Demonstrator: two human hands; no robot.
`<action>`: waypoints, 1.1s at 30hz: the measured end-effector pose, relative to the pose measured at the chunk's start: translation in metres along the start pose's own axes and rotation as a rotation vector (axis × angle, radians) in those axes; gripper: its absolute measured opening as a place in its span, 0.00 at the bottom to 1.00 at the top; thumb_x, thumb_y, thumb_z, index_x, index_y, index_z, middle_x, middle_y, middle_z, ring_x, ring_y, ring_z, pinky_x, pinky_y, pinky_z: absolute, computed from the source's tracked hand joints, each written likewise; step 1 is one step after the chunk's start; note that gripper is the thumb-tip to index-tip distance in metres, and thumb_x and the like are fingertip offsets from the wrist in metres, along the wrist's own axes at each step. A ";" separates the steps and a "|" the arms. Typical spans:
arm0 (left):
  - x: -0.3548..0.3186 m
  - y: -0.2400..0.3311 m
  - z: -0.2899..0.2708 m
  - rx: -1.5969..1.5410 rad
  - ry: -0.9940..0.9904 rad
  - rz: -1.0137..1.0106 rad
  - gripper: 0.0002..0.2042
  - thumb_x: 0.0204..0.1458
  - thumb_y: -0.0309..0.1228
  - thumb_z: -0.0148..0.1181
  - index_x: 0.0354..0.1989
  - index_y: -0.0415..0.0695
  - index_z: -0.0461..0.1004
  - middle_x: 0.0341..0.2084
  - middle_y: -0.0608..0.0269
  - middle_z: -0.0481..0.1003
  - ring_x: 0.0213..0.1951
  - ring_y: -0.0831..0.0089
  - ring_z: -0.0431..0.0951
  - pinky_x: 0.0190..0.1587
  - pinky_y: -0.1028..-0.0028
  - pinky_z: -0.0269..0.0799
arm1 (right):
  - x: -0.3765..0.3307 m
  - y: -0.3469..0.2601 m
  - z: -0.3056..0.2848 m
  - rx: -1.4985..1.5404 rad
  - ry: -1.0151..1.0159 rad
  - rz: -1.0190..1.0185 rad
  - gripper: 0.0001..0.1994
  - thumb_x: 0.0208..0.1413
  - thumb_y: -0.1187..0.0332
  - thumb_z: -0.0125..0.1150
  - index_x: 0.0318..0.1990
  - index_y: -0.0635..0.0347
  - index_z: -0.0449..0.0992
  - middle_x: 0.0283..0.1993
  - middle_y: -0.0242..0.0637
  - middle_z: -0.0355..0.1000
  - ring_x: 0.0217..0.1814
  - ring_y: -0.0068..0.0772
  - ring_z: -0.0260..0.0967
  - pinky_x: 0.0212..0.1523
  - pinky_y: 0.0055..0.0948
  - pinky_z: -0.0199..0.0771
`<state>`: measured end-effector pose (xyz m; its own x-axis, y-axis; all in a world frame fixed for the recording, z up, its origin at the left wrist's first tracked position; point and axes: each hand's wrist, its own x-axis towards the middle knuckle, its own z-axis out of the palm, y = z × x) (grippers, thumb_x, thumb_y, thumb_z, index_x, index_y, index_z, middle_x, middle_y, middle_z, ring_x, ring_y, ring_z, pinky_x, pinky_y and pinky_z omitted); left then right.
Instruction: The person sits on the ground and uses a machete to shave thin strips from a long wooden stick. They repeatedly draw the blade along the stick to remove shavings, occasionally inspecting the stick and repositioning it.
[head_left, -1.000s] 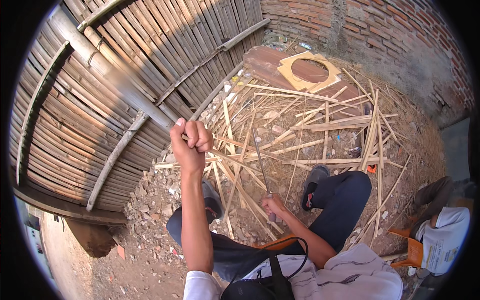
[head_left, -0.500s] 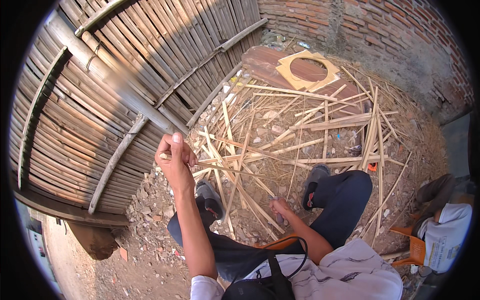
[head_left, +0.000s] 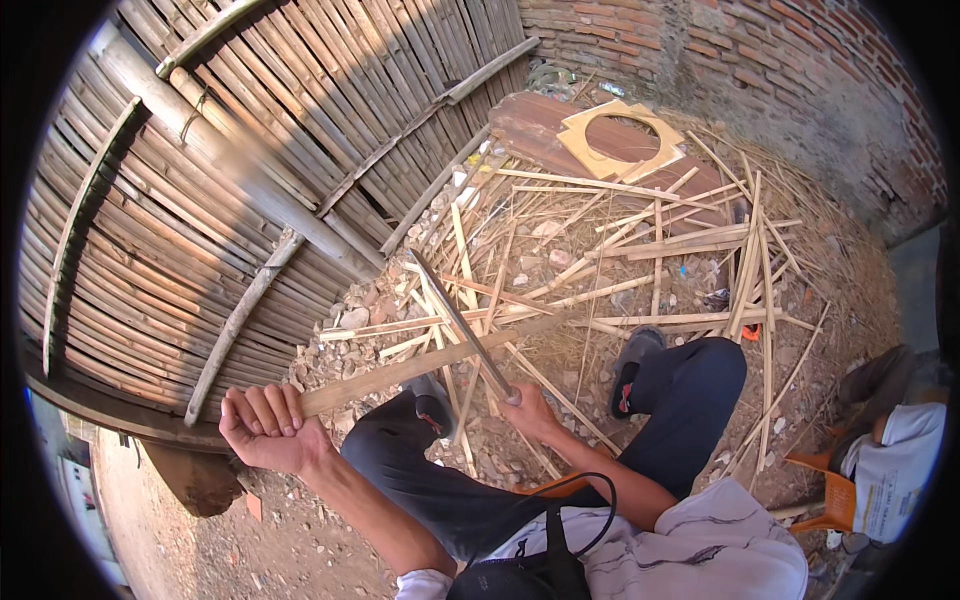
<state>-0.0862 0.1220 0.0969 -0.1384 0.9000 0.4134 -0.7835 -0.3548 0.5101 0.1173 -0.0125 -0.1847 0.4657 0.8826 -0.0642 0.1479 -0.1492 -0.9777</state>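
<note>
My left hand (head_left: 270, 430) is closed around the near end of a flat bamboo strip (head_left: 375, 378), low on the left. The strip slants up to the right over my left shoe. My right hand (head_left: 532, 412) grips a long-bladed knife (head_left: 448, 305) between my knees, its handle mostly hidden in the fingers. The grey blade points up and to the left and crosses the strip, passing in front of it; whether they touch I cannot tell. Several pale bamboo strips (head_left: 610, 308) lie crisscrossed on the ground ahead of my feet.
A slatted bamboo wall (head_left: 150, 270) rises at the left, a brick wall (head_left: 790, 90) at the back right. A yellow board with a round hole (head_left: 575, 140) rests on a brown panel (head_left: 520, 120). Another person (head_left: 895, 470) sits on an orange chair (head_left: 835, 505) at the right.
My left hand has dropped down and to the left, and the strip's broad face now shows. My right hand has risen slightly, bringing the knife blade up across the strip.
</note>
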 end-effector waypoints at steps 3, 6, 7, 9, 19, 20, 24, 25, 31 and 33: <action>0.002 0.019 0.009 0.014 -0.038 -0.004 0.22 0.68 0.37 0.47 0.17 0.54 0.53 0.07 0.77 0.48 0.08 0.85 0.43 0.08 0.82 0.44 | 0.010 0.045 -0.008 0.060 0.029 0.170 0.09 0.49 0.70 0.63 0.25 0.64 0.70 0.18 0.36 0.65 0.19 0.30 0.60 0.25 0.36 0.63; -0.009 0.000 0.025 0.097 -0.014 -0.002 0.24 0.70 0.45 0.45 0.19 0.54 0.53 0.08 0.76 0.49 0.09 0.86 0.44 0.10 0.82 0.42 | 0.005 0.056 -0.018 0.519 -0.036 0.553 0.09 0.52 0.72 0.60 0.25 0.55 0.66 0.18 0.25 0.59 0.15 0.20 0.54 0.18 0.28 0.56; -0.014 -0.016 0.034 0.114 -0.001 -0.005 0.25 0.71 0.47 0.45 0.19 0.53 0.53 0.08 0.76 0.48 0.10 0.86 0.45 0.11 0.82 0.42 | 0.003 0.056 -0.023 0.645 -0.039 0.632 0.09 0.53 0.72 0.59 0.25 0.54 0.65 0.18 0.24 0.58 0.14 0.19 0.53 0.17 0.27 0.55; -0.021 -0.056 0.044 0.105 -0.112 -0.122 0.26 0.71 0.54 0.42 0.21 0.52 0.53 0.09 0.75 0.49 0.11 0.84 0.47 0.14 0.81 0.44 | -0.003 0.077 -0.027 0.725 0.011 0.640 0.09 0.54 0.71 0.57 0.26 0.54 0.63 0.18 0.24 0.56 0.14 0.19 0.51 0.18 0.28 0.55; -0.008 -0.164 0.095 0.304 -0.542 -0.437 0.23 0.69 0.48 0.51 0.26 0.45 0.59 0.15 0.68 0.58 0.18 0.80 0.56 0.21 0.77 0.53 | -0.006 0.070 -0.043 0.963 0.044 0.566 0.09 0.55 0.73 0.56 0.26 0.50 0.64 0.17 0.24 0.57 0.13 0.18 0.52 0.16 0.26 0.54; -0.011 -0.167 0.103 0.245 -0.609 -0.446 0.23 0.69 0.46 0.52 0.23 0.47 0.59 0.14 0.70 0.58 0.16 0.81 0.55 0.20 0.76 0.49 | -0.005 0.070 -0.044 0.989 0.024 0.568 0.09 0.55 0.73 0.55 0.26 0.50 0.63 0.17 0.24 0.57 0.13 0.18 0.52 0.16 0.26 0.54; -0.017 -0.181 0.115 0.353 -0.602 -0.399 0.24 0.69 0.49 0.50 0.20 0.51 0.55 0.12 0.73 0.52 0.17 0.81 0.50 0.20 0.75 0.47 | 0.006 0.035 -0.069 1.139 -0.218 0.594 0.10 0.55 0.74 0.53 0.25 0.49 0.62 0.15 0.23 0.55 0.12 0.18 0.51 0.15 0.25 0.52; -0.017 -0.183 0.115 0.367 -0.583 -0.393 0.25 0.69 0.49 0.50 0.20 0.51 0.55 0.12 0.73 0.52 0.17 0.81 0.50 0.20 0.75 0.48 | 0.006 0.020 -0.076 1.128 -0.237 0.528 0.10 0.55 0.74 0.53 0.25 0.49 0.62 0.15 0.23 0.55 0.11 0.18 0.50 0.15 0.25 0.52; -0.015 -0.188 0.116 0.381 -0.520 -0.382 0.25 0.68 0.49 0.50 0.20 0.52 0.54 0.12 0.74 0.51 0.15 0.81 0.50 0.19 0.74 0.47 | 0.010 0.002 -0.081 1.029 -0.049 0.092 0.09 0.53 0.75 0.52 0.24 0.49 0.62 0.14 0.22 0.53 0.10 0.18 0.48 0.16 0.25 0.53; -0.016 -0.188 0.118 0.362 -0.542 -0.387 0.25 0.68 0.49 0.50 0.20 0.52 0.53 0.11 0.74 0.50 0.15 0.81 0.50 0.18 0.74 0.46 | 0.009 0.030 -0.071 0.960 -0.074 0.341 0.10 0.53 0.75 0.53 0.24 0.49 0.62 0.14 0.22 0.53 0.11 0.18 0.48 0.16 0.26 0.53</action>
<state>0.1348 0.1447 0.0829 0.4965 0.7598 0.4197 -0.4545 -0.1843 0.8715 0.1881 -0.0413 -0.2005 0.2922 0.8901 -0.3499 -0.7593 -0.0065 -0.6507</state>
